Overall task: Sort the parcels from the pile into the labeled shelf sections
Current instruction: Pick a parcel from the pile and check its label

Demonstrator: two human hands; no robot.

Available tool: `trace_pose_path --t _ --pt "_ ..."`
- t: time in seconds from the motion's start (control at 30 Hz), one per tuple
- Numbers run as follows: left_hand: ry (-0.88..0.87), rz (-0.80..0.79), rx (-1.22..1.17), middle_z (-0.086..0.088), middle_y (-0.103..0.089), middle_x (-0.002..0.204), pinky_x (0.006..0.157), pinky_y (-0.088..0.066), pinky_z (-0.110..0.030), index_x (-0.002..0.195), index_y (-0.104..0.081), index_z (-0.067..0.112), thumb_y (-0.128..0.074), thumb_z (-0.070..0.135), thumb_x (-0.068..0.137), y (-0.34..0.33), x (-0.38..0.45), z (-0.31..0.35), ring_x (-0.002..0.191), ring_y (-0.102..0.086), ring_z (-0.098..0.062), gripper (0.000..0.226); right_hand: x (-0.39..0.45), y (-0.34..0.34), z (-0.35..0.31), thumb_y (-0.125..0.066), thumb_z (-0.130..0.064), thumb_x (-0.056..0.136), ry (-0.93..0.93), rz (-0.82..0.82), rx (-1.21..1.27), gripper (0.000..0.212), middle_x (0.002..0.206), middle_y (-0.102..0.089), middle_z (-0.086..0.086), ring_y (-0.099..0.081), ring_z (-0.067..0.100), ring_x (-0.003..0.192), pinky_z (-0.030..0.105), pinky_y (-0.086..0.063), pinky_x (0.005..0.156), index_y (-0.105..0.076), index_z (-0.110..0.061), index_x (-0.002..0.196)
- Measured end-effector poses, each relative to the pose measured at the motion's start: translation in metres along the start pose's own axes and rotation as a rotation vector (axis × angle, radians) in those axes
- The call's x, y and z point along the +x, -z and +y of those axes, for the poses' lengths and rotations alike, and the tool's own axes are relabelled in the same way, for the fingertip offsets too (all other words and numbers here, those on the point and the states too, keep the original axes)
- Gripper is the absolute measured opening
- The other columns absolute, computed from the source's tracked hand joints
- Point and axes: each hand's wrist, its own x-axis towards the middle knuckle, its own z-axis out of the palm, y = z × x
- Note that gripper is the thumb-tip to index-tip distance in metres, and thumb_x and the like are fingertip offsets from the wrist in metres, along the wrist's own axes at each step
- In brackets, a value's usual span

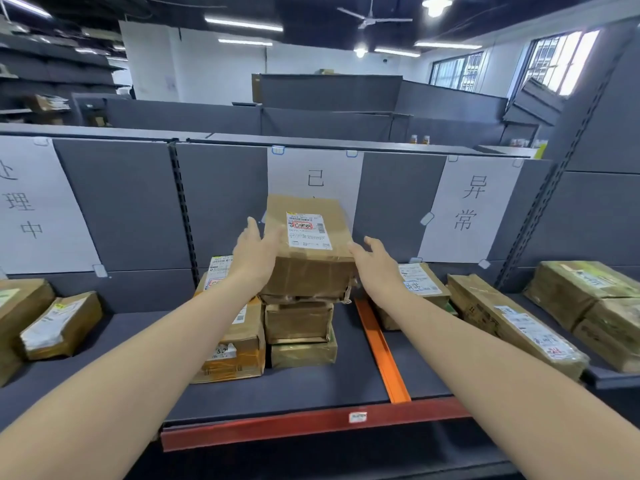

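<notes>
Forearms, bare, reach in from the bottom edge. Left hand (254,252): fingers straight, flat against the top parcel's (306,244) left side. Right hand (375,261): fingers spread wide, just beside its right side. Top parcel: brown, white barcode label with red-boxed stamp, crowning a stack in the middle shelf section (294,386). Paper signs behind: "己" (315,178), "异常" (469,206), "理中" (31,216). Orange divider (382,351) to the right.

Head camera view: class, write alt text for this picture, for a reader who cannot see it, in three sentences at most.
Two bare hands, left hand and right hand, flank a brown parcel atop a stack in the middle shelf section. A paper sign hangs on the grey back panel behind it. An orange divider separates this section from more parcels to the right.
</notes>
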Motion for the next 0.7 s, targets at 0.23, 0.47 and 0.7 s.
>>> trace_pose_path --t 0.23,0.47,0.7 --pt "-0.34 0.042 0.263 0.002 -0.006 0.163 0.12 -0.01 -0.042 0.153 -0.024 0.021 -0.026 0.061 0.091 -0.009 -0.031 0.02 0.149 -0.002 -0.018 0.074 -0.018 0.018 0.009 -0.043 -0.044 0.099 -0.01 0.079 -0.015 0.056 0.15 -0.041 0.004 -0.039 0.026 0.135 0.037 -0.032 0.104 -0.031 -0.022 0.149" --pt "-0.507 -0.285 0.128 0.005 -0.037 0.151 0.116 -0.026 -0.036 0.144 -0.042 0.022 -0.05 0.035 0.097 -0.052 -0.067 0.041 0.141 -0.031 -0.014 0.05 -0.038 0.053 0.029 -0.043 -0.039 0.1 -0.04 0.146 -0.084 0.05 0.14 -0.051 0.003 -0.046 0.022 0.125 0.027 -0.03 0.09 -0.038 -0.02 0.145" --pt "-0.438 -0.456 0.163 0.007 -0.06 0.124 0.089 -0.034 -0.019 0.136 -0.053 0.021 -0.056 0.027 0.093 -0.111 -0.089 0.059 0.114 -0.053 -0.011 0.043 -0.065 0.111 0.068 -0.054 -0.039 0.094 -0.087 0.175 -0.16 0.052 0.141 -0.052 0.001 -0.051 0.017 0.121 0.028 -0.038 0.092 -0.043 -0.026 0.143"
